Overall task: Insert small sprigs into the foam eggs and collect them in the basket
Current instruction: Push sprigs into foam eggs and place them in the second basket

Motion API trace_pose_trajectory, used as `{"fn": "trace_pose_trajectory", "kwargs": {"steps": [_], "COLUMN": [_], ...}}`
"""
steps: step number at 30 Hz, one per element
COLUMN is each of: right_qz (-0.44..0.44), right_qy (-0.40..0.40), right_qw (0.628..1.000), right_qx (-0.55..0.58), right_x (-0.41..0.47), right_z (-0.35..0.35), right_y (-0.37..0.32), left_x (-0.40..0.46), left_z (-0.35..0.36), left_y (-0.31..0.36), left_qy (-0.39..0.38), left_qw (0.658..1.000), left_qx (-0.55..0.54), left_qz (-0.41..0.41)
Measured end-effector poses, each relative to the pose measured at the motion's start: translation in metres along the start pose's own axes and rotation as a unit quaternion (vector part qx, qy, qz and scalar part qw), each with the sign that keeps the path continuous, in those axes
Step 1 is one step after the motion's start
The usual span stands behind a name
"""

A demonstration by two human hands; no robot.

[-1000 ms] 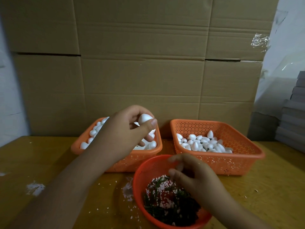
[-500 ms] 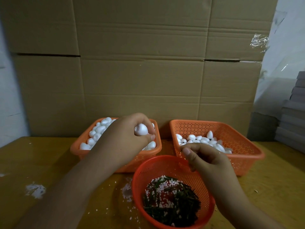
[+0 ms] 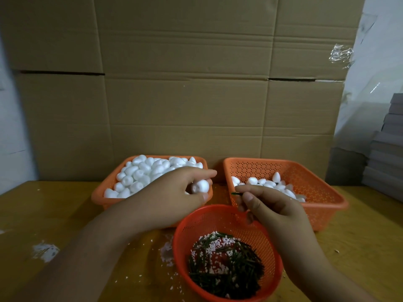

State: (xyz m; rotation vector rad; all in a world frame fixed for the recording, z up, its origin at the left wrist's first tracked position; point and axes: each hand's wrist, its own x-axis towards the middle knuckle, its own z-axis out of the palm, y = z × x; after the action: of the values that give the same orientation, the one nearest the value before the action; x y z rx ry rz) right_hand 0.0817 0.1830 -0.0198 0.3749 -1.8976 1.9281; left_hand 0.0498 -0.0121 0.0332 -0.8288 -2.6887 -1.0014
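Foam egg (image 3: 200,186), white and smooth, sits in my left hand (image 3: 172,199), my fingers curled round it and my thumb under it, just above the front right corner of the left basket (image 3: 98,196). My right hand (image 3: 272,211) pinches a thin dark green sprig (image 3: 236,193) between thumb and forefinger, its tip pointing left toward the egg; a narrow gap lies between tip and egg.

I take the round red basket (image 3: 272,243) as my landmark. It stands nearest me, holding a heap of dark sprigs mixed with white foam crumbs. My right hand hovers over its far rim. Behind it and to the left, the left basket is heaped with plain white eggs up to its rim. Behind it and to the right, the right basket (image 3: 322,205) holds a thinner layer of eggs, its perforated walls showing well above them. Between those two baskets runs a narrow strip of wooden table (image 3: 39,214). Left of the round basket the table lies open, dotted with foam crumbs (image 3: 44,251). Close behind both far baskets rises a wall of cardboard boxes (image 3: 185,101).
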Motion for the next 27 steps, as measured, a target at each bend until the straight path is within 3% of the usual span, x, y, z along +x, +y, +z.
{"fn": "trace_pose_trajectory", "kwargs": {"steps": [2,4,9,13,27], "right_qz": [-0.010,-0.034,-0.116,-0.153,-0.195], "right_qy": [0.002,0.004,0.003,-0.001,0.009], "right_qw": [1.000,0.999,0.989,0.979,0.965], "right_qx": [0.002,-0.018,-0.090,-0.132,-0.175], "right_x": [-0.001,-0.002,-0.003,-0.003,-0.004], "right_z": [0.001,0.002,0.002,0.002,0.004], "right_y": [-0.002,-0.003,-0.007,-0.006,-0.004], "left_x": [-0.001,0.000,0.000,0.000,0.002], "left_z": [0.003,0.006,0.009,0.012,0.026], "left_y": [0.000,0.001,0.002,0.002,0.007], "left_qy": [-0.028,-0.009,0.112,0.143,0.084], "left_qw": [0.999,0.999,0.988,0.975,0.987], "left_qx": [-0.035,-0.043,0.096,0.132,0.070], "left_qz": [0.001,0.002,0.047,0.104,0.121]}}
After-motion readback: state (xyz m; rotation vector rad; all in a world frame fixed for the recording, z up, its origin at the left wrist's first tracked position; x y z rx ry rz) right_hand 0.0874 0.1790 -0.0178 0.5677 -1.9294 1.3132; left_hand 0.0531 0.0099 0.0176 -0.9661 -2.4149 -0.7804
